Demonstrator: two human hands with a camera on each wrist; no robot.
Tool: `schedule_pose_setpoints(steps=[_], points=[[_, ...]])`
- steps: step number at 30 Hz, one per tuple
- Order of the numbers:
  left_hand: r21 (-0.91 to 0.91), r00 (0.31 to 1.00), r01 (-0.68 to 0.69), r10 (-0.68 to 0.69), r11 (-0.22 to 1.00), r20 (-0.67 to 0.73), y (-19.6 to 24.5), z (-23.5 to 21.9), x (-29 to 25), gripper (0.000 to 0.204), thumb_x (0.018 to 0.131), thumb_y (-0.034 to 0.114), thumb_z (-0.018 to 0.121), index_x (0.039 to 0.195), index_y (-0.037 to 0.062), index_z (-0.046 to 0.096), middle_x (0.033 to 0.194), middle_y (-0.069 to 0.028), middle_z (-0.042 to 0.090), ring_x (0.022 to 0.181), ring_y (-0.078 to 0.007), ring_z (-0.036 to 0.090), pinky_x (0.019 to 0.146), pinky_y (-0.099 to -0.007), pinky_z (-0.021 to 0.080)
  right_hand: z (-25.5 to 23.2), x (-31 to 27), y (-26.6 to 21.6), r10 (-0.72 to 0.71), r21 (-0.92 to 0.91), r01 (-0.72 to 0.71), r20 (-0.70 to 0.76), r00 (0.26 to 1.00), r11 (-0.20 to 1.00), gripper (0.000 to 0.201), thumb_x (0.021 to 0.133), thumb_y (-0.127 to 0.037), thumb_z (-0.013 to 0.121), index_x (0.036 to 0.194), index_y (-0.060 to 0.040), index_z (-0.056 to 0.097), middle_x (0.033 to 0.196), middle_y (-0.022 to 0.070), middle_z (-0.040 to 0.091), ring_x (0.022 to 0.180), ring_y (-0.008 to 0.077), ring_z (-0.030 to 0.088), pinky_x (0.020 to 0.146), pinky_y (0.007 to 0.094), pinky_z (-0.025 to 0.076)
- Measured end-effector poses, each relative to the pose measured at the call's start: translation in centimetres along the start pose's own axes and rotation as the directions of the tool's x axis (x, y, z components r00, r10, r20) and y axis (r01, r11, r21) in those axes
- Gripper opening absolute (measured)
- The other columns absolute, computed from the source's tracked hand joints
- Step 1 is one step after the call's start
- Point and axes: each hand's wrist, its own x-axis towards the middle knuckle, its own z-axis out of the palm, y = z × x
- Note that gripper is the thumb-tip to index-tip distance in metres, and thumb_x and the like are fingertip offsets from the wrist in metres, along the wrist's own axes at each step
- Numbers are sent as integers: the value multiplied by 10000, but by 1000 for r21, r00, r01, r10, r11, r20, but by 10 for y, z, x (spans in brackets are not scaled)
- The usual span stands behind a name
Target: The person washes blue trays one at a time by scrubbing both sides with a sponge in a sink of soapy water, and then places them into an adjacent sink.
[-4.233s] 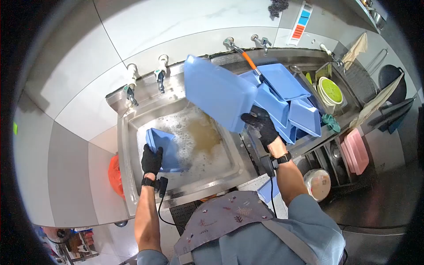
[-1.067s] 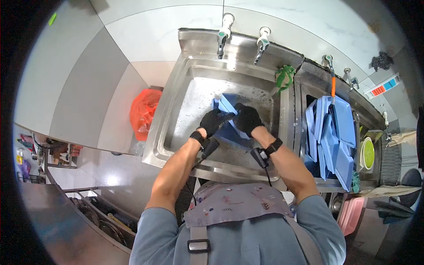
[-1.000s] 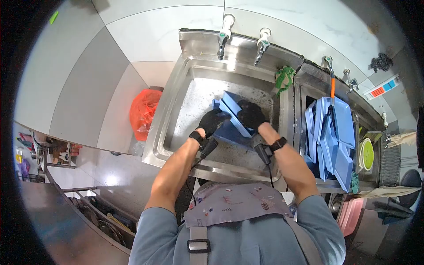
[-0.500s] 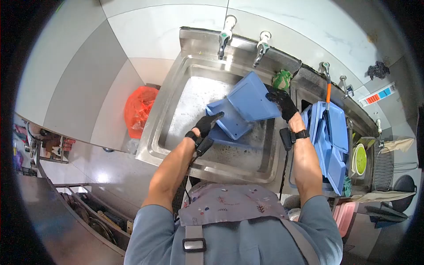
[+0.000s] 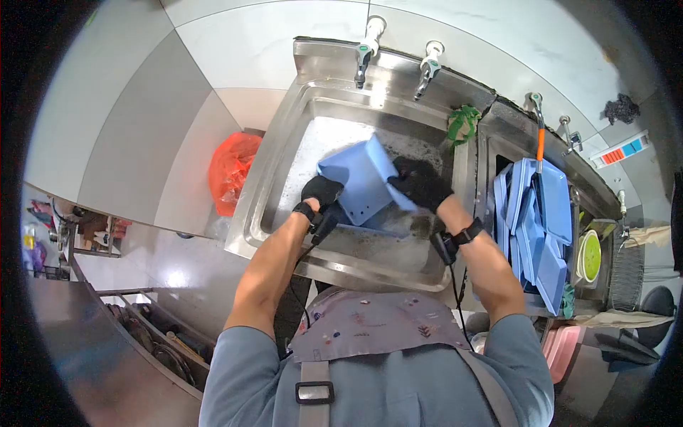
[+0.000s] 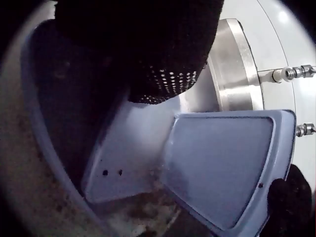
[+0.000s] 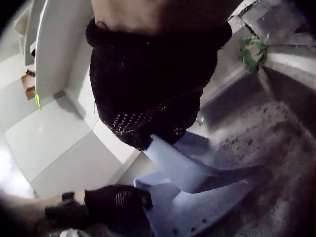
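In the head view, both hands wear black gloves over the left sink. The left hand (image 5: pixel 322 192) grips the left side of a blue tray (image 5: pixel 356 186) with small holes near its lower edge. Against that tray's right side, the right hand (image 5: pixel 421 183) holds a second blue tray (image 5: pixel 382 158), tilted nearly edge-on. From the left wrist, the second tray (image 6: pixel 222 163) stands beside the holed tray (image 6: pixel 131 148), with the right hand (image 6: pixel 290 210) at its far edge. Most fingers are hidden. More blue plastic lies partly under them in the cloudy water.
Several blue trays (image 5: pixel 551 206) are stacked in the right sink, beside a green-and-white bowl (image 5: pixel 590 255). Two taps stand behind the left sink (image 5: pixel 341 267). A green cloth (image 5: pixel 464 124) lies on its back right corner. A red bag (image 5: pixel 233 171) hangs at its left.
Over the last half second, the right hand has moved left and down, and its tray has turned from broad side showing to nearly edge-on. The left hand has shifted slightly left, still gripping its tray.
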Motion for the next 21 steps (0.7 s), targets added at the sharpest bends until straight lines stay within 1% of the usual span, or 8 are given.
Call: schedule_pose_setpoints(steps=[1,4,8,9,13,15,17,21], points=[[-146,980,-19,-11,989,-200,-17,22,8,381,892,348,521,1131,76,639,1120,-160,652,1045,-349,605,884,-402,477,18,3,-5,-55,45,55,-8,998,997,414,822,-336,590,1066,-4,628,1021,241,642,916,405,625,818,476,486],[-215,966,184,-216,959,-139,-28,19,10,422,804,432,566,1037,98,679,1029,-156,678,958,-363,641,833,-427,500,74,8,-16,-213,96,216,-38,976,972,310,814,-277,620,1014,-43,589,829,221,643,759,409,628,682,462,504],[79,940,305,-287,949,-186,-32,6,6,371,747,380,617,949,83,710,942,-182,687,923,-363,654,803,-430,521,66,2,-58,-285,-11,287,85,955,958,254,817,-232,599,975,-34,581,772,221,635,725,396,640,655,474,509],[-137,929,243,-271,960,-252,-30,4,2,385,725,366,617,943,62,708,937,-194,685,917,-370,654,791,-436,528,62,0,-63,-276,-52,291,193,941,955,237,811,-210,592,969,-33,580,760,221,633,708,390,641,646,477,507],[-54,843,502,-502,863,-194,-29,-6,4,373,709,323,599,917,35,710,924,-223,682,907,-370,659,814,-435,523,81,-9,-44,-191,-196,318,484,854,928,224,827,-196,558,955,-28,634,848,209,661,785,375,654,699,465,524],[-39,845,498,-495,866,-204,-18,-18,1,383,709,322,599,927,27,706,956,-237,673,925,-376,652,829,-433,519,100,-9,-27,-153,-244,343,569,808,907,238,838,-199,545,950,-26,662,898,203,676,831,371,659,729,458,533],[-24,844,500,-493,866,-210,-3,-30,-6,393,709,321,598,937,18,702,987,-252,663,942,-383,646,843,-432,514,125,-10,-11,29,-332,294,706,708,896,195,785,-136,574,928,-48,673,923,181,685,883,344,664,767,430,534],[14,825,518,-496,855,-270,2,-34,-4,409,711,299,607,983,3,684,1058,-275,625,959,-403,633,856,-441,509,181,-19,47,44,-326,240,668,743,914,255,793,-146,590,1013,-75,696,1088,142,673,1018,308,641,870,392,513]])
